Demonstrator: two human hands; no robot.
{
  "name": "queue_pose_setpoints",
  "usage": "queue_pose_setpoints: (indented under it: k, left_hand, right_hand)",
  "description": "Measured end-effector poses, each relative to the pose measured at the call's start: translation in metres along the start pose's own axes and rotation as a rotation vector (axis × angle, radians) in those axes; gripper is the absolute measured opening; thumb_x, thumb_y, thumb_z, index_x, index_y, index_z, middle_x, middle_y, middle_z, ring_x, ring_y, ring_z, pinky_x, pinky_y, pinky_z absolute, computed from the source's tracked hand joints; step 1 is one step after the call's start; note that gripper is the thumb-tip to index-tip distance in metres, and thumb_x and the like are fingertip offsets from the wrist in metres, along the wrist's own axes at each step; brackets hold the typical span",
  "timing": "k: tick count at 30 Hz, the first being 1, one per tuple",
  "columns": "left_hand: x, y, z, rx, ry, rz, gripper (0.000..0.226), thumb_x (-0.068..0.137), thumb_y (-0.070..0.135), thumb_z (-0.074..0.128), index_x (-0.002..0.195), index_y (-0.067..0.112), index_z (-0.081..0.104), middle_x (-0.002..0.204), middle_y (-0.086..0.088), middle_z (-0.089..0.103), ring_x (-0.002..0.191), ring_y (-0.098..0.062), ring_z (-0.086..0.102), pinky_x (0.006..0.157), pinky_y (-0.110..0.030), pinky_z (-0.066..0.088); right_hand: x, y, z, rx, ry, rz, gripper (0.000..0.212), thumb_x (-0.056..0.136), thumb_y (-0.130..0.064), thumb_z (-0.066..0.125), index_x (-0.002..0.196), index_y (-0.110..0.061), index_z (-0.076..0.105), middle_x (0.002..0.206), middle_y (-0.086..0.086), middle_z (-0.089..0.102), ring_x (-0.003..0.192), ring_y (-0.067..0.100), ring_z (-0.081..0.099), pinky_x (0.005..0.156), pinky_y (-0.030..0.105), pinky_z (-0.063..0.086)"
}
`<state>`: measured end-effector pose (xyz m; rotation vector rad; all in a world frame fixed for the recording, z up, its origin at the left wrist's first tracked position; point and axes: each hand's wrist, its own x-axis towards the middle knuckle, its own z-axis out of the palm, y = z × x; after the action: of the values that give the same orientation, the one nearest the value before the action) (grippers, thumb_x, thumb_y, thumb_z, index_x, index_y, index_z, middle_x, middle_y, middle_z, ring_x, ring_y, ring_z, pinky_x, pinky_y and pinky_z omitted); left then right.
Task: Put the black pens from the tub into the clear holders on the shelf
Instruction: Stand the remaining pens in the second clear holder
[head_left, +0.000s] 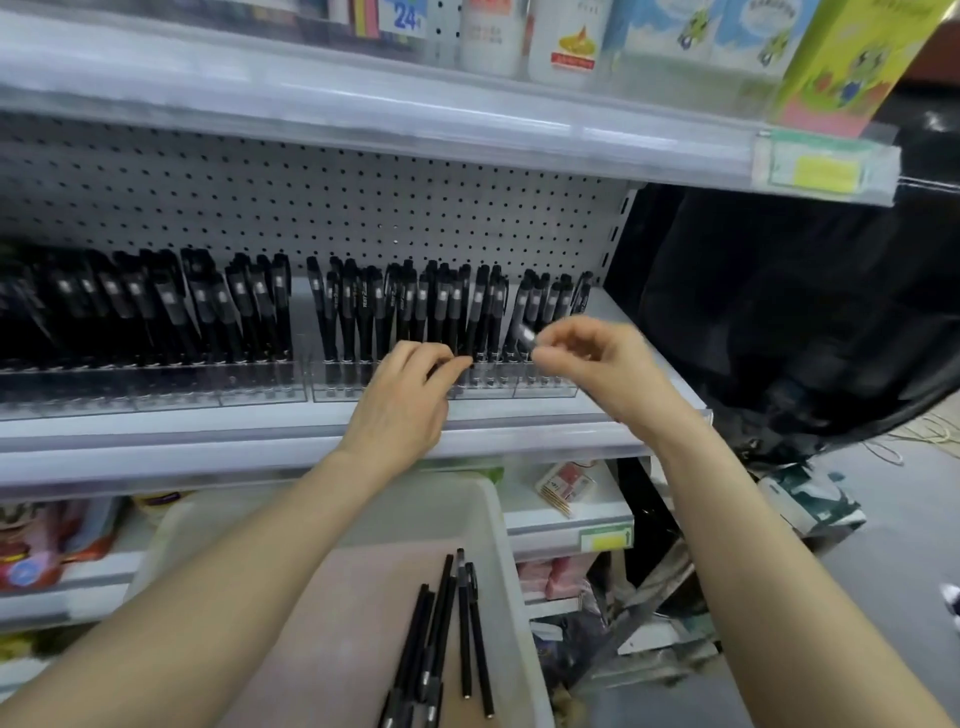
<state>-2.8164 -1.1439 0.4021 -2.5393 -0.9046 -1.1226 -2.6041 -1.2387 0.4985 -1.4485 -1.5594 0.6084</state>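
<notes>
Several black pens (447, 639) lie in a pale tub (498, 540) below the shelf. On the shelf stand clear holders (540, 387) packed with upright black pens (363, 312). My right hand (592, 358) pinches one black pen (525, 335) by its upper end, over the rightmost holder. My left hand (405, 400) reaches to the holder front, its fingertips curled against the pens there; whether it grips one cannot be told.
More holders full of pens (156, 322) fill the left of the shelf (260, 436). An upper shelf (415, 124) overhangs with boxes. A black bag (789, 322) hangs at right. Lower shelves (566, 525) carry small goods.
</notes>
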Motion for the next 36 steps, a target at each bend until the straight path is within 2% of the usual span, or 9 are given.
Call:
queue_pose_setpoints:
  k: [3, 7, 11, 14, 17, 22, 26, 31, 36]
  left_hand:
    - [-0.001, 0.002, 0.001, 0.004, -0.004, -0.028, 0.048, 0.078, -0.007, 0.061, 0.125, 0.002, 0.063, 0.111, -0.012, 0.06, 0.101, -0.029, 0.048, 0.089, -0.039, 0.049]
    - [-0.003, 0.002, 0.0, 0.008, -0.019, -0.028, 0.052, 0.077, -0.008, 0.061, 0.128, 0.003, 0.062, 0.111, -0.011, 0.059, 0.102, -0.03, 0.049, 0.089, -0.038, 0.049]
    - [-0.003, 0.002, 0.0, -0.003, -0.028, -0.043, 0.055, 0.074, -0.008, 0.061, 0.128, 0.003, 0.061, 0.11, -0.011, 0.059, 0.102, -0.03, 0.05, 0.089, -0.039, 0.049]
    - [-0.003, 0.003, 0.0, -0.009, -0.035, -0.041, 0.056, 0.074, -0.008, 0.06, 0.129, 0.003, 0.061, 0.111, -0.012, 0.058, 0.102, -0.031, 0.05, 0.09, -0.04, 0.049]
    - [-0.003, 0.002, -0.001, -0.013, -0.037, -0.044, 0.055, 0.074, -0.008, 0.06, 0.128, 0.003, 0.061, 0.111, -0.012, 0.058, 0.102, -0.031, 0.05, 0.09, -0.04, 0.049]
    - [-0.003, 0.002, -0.002, -0.018, -0.041, -0.037, 0.055, 0.074, -0.008, 0.061, 0.128, 0.003, 0.061, 0.11, -0.012, 0.058, 0.101, -0.029, 0.048, 0.09, -0.038, 0.048]
    - [-0.003, 0.001, -0.002, -0.022, -0.042, -0.032, 0.056, 0.074, -0.007, 0.06, 0.128, 0.003, 0.061, 0.111, -0.011, 0.058, 0.101, -0.03, 0.048, 0.091, -0.039, 0.047]
    - [-0.002, 0.001, -0.003, -0.033, -0.052, -0.028, 0.053, 0.077, -0.001, 0.05, 0.128, 0.003, 0.061, 0.112, -0.011, 0.058, 0.101, -0.03, 0.048, 0.093, -0.04, 0.047]
    - [-0.003, -0.001, -0.004, -0.033, -0.066, 0.004, 0.052, 0.079, 0.0, 0.045, 0.129, 0.002, 0.059, 0.114, -0.013, 0.057, 0.104, -0.032, 0.048, 0.093, -0.042, 0.046]
  right_hand:
    - [0.017, -0.009, 0.007, 0.075, 0.246, -0.073, 0.011, 0.086, -0.019, 0.073, 0.093, -0.014, 0.067, 0.079, 0.008, 0.068, 0.072, 0.015, 0.06, 0.073, 0.035, 0.053]
    - [0.03, -0.02, 0.025, 0.143, 0.381, -0.123, 0.009, 0.088, -0.022, 0.069, 0.096, -0.021, 0.065, 0.087, -0.004, 0.074, 0.085, 0.007, 0.068, 0.08, 0.025, 0.053]
    - [0.039, -0.019, 0.04, 0.21, 0.47, -0.127, 0.008, 0.086, -0.019, 0.072, 0.091, -0.02, 0.066, 0.082, -0.007, 0.068, 0.077, 0.01, 0.063, 0.072, 0.032, 0.057]
    - [0.039, -0.015, 0.049, 0.246, 0.489, -0.126, 0.008, 0.087, -0.012, 0.071, 0.091, -0.015, 0.065, 0.077, -0.004, 0.067, 0.072, 0.008, 0.064, 0.067, 0.028, 0.058]
    - [0.039, -0.015, 0.053, 0.241, 0.519, -0.136, 0.008, 0.088, -0.012, 0.07, 0.091, -0.017, 0.064, 0.077, -0.003, 0.068, 0.069, 0.008, 0.064, 0.065, 0.023, 0.057]
    - [0.041, -0.019, 0.054, 0.229, 0.573, -0.178, 0.008, 0.091, -0.015, 0.067, 0.097, -0.018, 0.064, 0.084, -0.001, 0.07, 0.076, 0.018, 0.069, 0.066, 0.019, 0.055]
    - [0.044, -0.012, 0.059, 0.134, 0.52, -0.138, 0.008, 0.09, -0.016, 0.069, 0.097, -0.015, 0.066, 0.081, -0.002, 0.07, 0.072, 0.01, 0.069, 0.065, 0.016, 0.054]
    - [0.036, 0.014, 0.075, -0.075, 0.412, -0.056, 0.012, 0.09, -0.025, 0.068, 0.098, -0.018, 0.066, 0.082, -0.006, 0.071, 0.078, 0.009, 0.068, 0.077, 0.033, 0.058]
    - [0.039, 0.007, 0.075, -0.178, 0.432, -0.038, 0.016, 0.091, -0.029, 0.065, 0.102, -0.017, 0.066, 0.083, -0.005, 0.072, 0.079, 0.012, 0.068, 0.079, 0.035, 0.055]
